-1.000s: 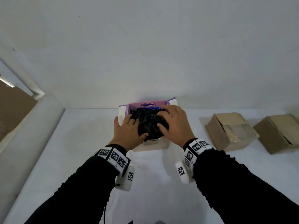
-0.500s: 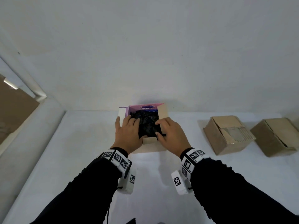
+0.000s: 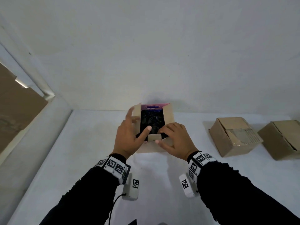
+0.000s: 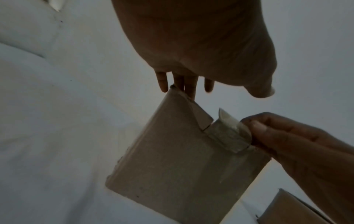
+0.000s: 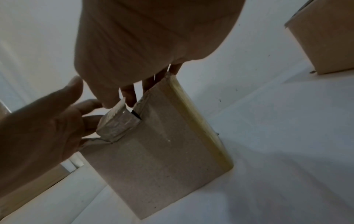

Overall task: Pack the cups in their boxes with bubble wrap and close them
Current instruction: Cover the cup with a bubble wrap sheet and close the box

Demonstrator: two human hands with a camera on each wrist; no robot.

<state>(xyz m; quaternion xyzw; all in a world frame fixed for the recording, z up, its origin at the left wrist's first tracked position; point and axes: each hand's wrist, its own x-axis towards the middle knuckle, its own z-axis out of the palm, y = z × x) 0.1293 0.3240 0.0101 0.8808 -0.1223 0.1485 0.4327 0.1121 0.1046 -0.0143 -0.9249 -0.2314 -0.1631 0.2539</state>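
At tabletop (image 3: 84, 143) centre, left hand (image 3: 128, 137) lies open-fingered along the box (image 3: 155, 146) edge; right hand (image 3: 175, 140) pinches the near flap (image 3: 153, 137).

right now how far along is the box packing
Done: two boxes on the right look closed. In hand: the middle box holds a dark bundle; the left hand and right hand work its flaps. Left: closing it.
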